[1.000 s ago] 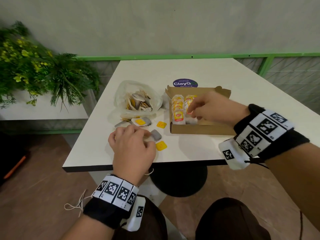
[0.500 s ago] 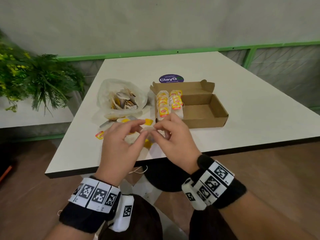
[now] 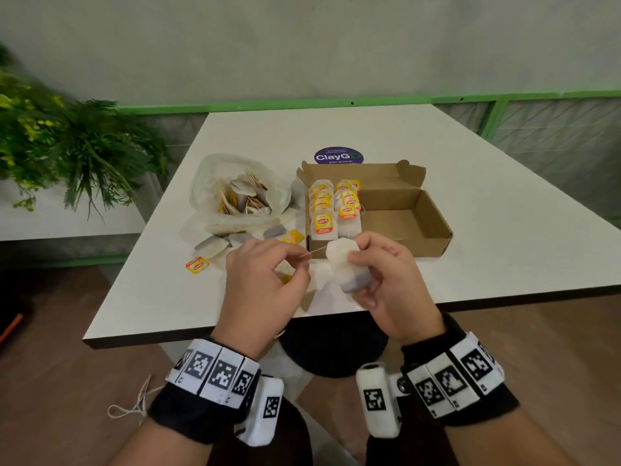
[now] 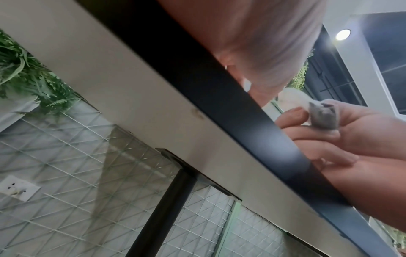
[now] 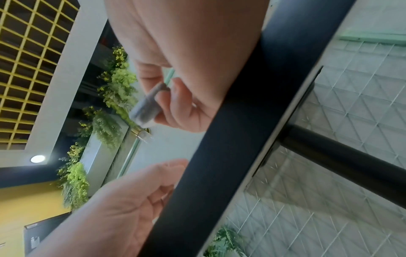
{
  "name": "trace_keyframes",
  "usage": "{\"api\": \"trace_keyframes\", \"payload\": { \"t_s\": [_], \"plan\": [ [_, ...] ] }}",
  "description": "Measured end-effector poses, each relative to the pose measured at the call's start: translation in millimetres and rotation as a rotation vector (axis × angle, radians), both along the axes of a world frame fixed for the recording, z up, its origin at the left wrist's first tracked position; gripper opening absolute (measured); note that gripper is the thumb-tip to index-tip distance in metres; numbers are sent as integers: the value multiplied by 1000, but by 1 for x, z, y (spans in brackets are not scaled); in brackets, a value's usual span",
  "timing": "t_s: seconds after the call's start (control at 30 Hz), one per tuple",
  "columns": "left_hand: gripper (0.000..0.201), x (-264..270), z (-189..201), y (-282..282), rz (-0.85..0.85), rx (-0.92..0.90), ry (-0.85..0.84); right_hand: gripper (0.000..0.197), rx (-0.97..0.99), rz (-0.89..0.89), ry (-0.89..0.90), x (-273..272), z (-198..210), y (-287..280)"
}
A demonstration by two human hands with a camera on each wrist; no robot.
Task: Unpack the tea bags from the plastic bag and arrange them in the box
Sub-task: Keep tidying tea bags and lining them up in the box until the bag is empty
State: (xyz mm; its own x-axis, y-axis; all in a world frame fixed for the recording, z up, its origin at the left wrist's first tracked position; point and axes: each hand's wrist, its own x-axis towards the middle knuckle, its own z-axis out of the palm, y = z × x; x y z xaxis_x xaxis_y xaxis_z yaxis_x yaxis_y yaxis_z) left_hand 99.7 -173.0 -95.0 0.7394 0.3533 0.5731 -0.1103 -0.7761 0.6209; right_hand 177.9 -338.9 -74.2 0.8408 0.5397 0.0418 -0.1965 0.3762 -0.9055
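Just above the table's front edge, my right hand [image 3: 361, 264] grips a white tea bag [image 3: 342, 265] with dark tea at its lower end. My left hand [image 3: 300, 261] pinches the bag's thin string [image 3: 316, 251], which runs taut to the bag's top. The right wrist view shows the tea bag [image 5: 145, 107] between my right fingers [image 5: 175, 97], and the left wrist view shows the same tea bag [image 4: 323, 116]. The open cardboard box [image 3: 403, 223] holds two rows of yellow-tagged tea bags [image 3: 336, 206] at its left end. A clear plastic bag [image 3: 235, 193] with more tea bags lies left of it.
Several loose tea bags [image 3: 218, 245] and a yellow tag [image 3: 197, 265] lie on the white table [image 3: 504, 230] in front of the plastic bag. A purple sticker [image 3: 338, 157] sits behind the box. Green plants [image 3: 67, 153] stand to the left. The box's right part holds nothing.
My right hand left the box and met the left hand at the table's front. Together they lifted a tea bag; now the string is drawn out to the left.
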Motion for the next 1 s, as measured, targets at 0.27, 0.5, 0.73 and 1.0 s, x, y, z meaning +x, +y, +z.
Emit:
{"api": "trace_keyframes", "payload": {
  "t_s": [0.27,0.5,0.73,1.0],
  "plan": [
    [12,3,2,8,76,-425,-27,25,273,128,163,9,-1,-6],
    [11,0,4,9,46,-459,-119,6,440,120,304,18,-3,-12],
    [7,-2,4,9,31,-485,-133,13,398,60,313,13,-1,-12],
    [10,-3,4,4,-120,-355,-58,10,3,119,19,0,0,2]
  ]
}}
